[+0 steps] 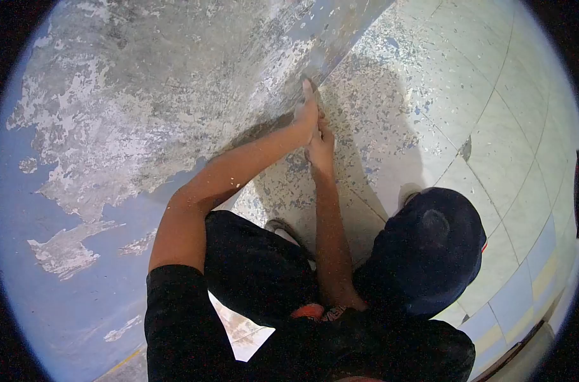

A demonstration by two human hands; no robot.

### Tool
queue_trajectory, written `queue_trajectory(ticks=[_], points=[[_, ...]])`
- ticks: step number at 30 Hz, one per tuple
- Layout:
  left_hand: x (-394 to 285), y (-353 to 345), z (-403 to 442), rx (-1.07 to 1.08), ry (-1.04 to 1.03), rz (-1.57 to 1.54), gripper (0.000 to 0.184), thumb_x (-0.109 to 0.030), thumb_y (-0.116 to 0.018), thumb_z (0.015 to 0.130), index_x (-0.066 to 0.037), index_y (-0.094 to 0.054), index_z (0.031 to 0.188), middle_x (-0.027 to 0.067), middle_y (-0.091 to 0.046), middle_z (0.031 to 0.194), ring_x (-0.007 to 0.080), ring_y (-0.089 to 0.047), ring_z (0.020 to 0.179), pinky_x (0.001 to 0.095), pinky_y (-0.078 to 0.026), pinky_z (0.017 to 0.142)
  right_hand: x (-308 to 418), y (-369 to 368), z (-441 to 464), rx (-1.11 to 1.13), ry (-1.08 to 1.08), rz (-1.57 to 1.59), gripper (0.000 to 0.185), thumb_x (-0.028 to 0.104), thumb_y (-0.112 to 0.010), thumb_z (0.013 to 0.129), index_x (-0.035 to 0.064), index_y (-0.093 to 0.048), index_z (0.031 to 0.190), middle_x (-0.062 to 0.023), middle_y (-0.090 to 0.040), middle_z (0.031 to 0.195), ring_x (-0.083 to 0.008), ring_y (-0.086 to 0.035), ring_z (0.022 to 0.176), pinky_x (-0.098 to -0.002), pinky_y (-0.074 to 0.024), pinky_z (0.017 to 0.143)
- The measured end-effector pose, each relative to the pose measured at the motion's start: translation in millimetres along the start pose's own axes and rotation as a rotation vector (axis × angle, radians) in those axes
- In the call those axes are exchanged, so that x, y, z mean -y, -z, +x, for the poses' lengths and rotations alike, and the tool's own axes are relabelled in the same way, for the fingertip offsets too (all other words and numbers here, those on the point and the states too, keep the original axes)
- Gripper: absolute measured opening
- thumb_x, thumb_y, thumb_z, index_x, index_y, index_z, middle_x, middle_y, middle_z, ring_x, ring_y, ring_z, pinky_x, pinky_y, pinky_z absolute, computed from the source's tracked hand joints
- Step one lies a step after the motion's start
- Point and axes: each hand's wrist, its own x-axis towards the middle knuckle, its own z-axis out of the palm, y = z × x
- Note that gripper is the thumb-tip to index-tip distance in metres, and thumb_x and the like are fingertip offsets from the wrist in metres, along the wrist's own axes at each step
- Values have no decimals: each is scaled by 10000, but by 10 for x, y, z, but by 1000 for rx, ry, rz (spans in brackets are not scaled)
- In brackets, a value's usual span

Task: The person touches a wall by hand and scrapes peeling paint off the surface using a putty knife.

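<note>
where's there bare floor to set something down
The pale floor tiles between the scattered paint flakes and the bluish tiles. It's crowded near the wall's foot, with left hand, right hand and flakes.

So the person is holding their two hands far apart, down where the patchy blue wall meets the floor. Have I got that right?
Not quite: the hands aren't far apart. The head view shows the left hand and right hand close together, down where the patchy blue wall meets the floor.
</note>
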Motion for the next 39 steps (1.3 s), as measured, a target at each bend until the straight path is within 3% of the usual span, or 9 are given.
queue_trajectory(ticks=[6, 14, 17, 20, 26, 29, 32, 35, 39], points=[[506, 284, -223, -33, -51, -50, 714, -786, -304, 750, -88, -430, 677, 23, -396, 554, 174, -444, 495, 317, -399, 487, -421, 300, -378, 66, -508, -172, 354, 284, -478, 922, 9, -562, 1128, -92, -607, 929, -157, -559, 747, -302, -456, 671], [931, 858, -24, -162, 49, 15, 747, -777, -337, 750, -54, -496, 652, 38, -473, 585, 165, -452, 522, 314, -385, 511, -430, -55, -841, 213, -350, 3, 306, 231, -512, 910, -23, -574, 1071, -12, -575, 784, -88, -492, 673, -256, -396, 581], [617, 710, 297, -64, -29, 90, 748, -761, -354, 760, -35, -521, 689, 52, -501, 615, 185, -477, 555, 339, -418, 557, -201, -323, -541, 51, -228, -8, 310, 195, -512, 910, -13, -552, 1136, -51, -600, 932, -115, -542, 791, -258, -430, 671], [354, 334, 363, 78, -27, 79, 791, -779, -307, 755, -23, -541, 771, 72, -528, 652, 203, -505, 599, 352, -436, 608, -85, -259, -268, -25, 149, -56, 343, 269, -428, 955, -5, -541, 1128, -37, -580, 885, -79, -491, 731, -210, -395, 611], [366, 186, 208, 71, 38, 34, 873, -808, -229, 740, -6, -542, 883, 83, -545, 680, 210, -523, 626, 353, -437, 645, 278, 307, -184, -7, -90, -49, 418, 346, -464, 930, 44, -503, 1217, -55, -589, 896, -53, -479, 712, -197, -362, 475], [763, 241, 102, 14, 76, -30, 907, -816, -201, 734, 6, -536, 924, 83, -546, 682, 209, -524, 627, 353, -434, 650, 425, 531, -325, 123, -554, -193, 361, 323, -491, 921, 136, -504, 1230, 51, -486, 639, -43, -354, 453, -209, -276, 378], [1094, 350, 67, -26, 114, -66, 931, -822, -183, 731, 13, -531, 951, 83, -547, 684, 208, -525, 627, 353, -433, 654, -153, 606, -409, 309, -210, -185, 260, 300, -493, 924, 148, -546, 1127, 80, -377, 545, -46, -262, 388, -212, -235, 358], [1174, 661, 116, -64, 80, 58, 949, -824, -153, 727, 15, -514, 983, 63, -499, 646, 204, -511, 626, 352, -425, 646, -235, 375, -634, 224, -566, -111, 231, 286, -490, 926, 135, -566, 1084, 64, -415, 556, -41, -304, 410, -213, -247, 360], [1118, 791, 47, -54, 169, 32, 843, -821, -148, 729, -42, -443, 857, 67, -429, 641, 192, -469, 609, 363, -407, 623, -726, 201, -822, 164, -418, -187, 372, 343, -499, 912, 13, -597, 1053, -48, -572, 707, -129, -498, 588, -295, -404, 546]])
